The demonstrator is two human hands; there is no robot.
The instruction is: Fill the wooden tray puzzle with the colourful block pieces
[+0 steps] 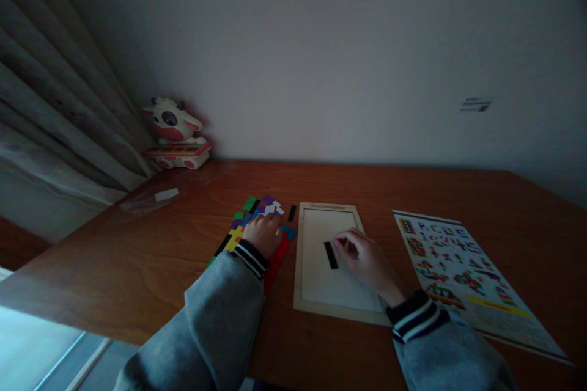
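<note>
My left hand (263, 234) rests over a spread of colourful flat puzzle pieces, fingers stretched forward onto white pieces (270, 209). Around it lie green (250, 203), yellow (233, 239), red (278, 256) and blue (288, 231) pieces. Over the shallow wooden tray (298, 281), my right hand (362, 256) has its thumb and forefinger pinched together at the upper right edge of a black bar piece (331, 255). That bar lies slanted on the tray's pale floor. A second black bar (292, 213) is on the table, just outside the tray's left rim.
A printed pattern sheet (468, 269) lies right of the tray. At the back left stands a toy cow with a keyboard (177, 134), near the curtain (68, 85). Clear plastic wrap with a white label (166, 195) lies on the wooden table (151, 263).
</note>
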